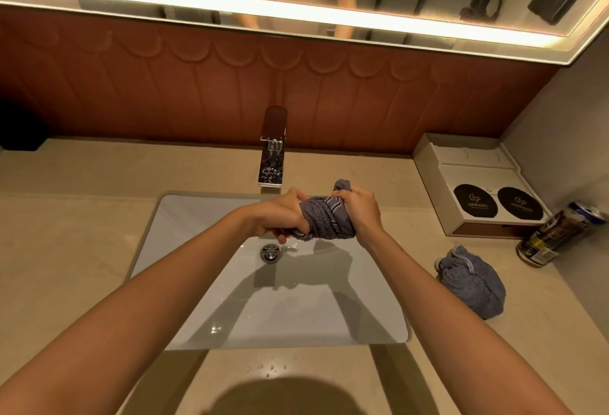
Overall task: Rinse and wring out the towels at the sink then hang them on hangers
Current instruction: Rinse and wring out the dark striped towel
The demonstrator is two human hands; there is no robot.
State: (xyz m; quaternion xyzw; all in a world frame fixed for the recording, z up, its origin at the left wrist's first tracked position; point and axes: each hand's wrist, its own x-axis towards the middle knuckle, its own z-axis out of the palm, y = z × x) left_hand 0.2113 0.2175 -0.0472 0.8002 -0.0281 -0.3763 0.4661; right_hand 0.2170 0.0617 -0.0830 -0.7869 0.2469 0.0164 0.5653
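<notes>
Left hand and right hand both clench twisted towel over sink; second towel at surface right edge.

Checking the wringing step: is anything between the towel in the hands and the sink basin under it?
Nothing visible. The left hand and right hand grip the twisted grey towel above the sink basin; the faucet stands behind it, and the second towel lies aside on the counter.

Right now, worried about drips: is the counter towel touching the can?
Apart. The head view shows bare counter between the bunched towel and the can.
</notes>
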